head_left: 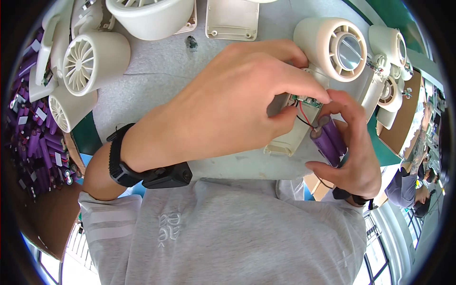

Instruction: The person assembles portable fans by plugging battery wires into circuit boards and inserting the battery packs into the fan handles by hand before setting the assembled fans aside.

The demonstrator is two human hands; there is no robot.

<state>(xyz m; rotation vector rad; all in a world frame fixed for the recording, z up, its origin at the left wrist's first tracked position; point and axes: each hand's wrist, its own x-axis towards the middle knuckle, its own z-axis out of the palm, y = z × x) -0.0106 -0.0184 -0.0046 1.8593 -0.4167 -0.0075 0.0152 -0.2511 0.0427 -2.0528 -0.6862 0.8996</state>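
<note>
A cream handheld fan [304,40] lies in front of me, its round slatted head at the far end. Its handle shell [283,142] is open toward me, showing a green circuit board [308,101] with red and black wires. My left hand [256,88] reaches over from the left and is closed around the handle, index fingertip by the board. My right hand [358,147] curls around two purple cylindrical battery cells [327,140] side by side, just right of the handle. The wires run from the board toward the cells. The two hands meet at the fingertips.
More cream fan bodies [97,61] stand at the left and far edge, others [387,45] at the right. A flat cream cover [232,19] lies at the far middle. A cardboard box of purple cells [35,137] is at left. Another person [411,190] is at far right.
</note>
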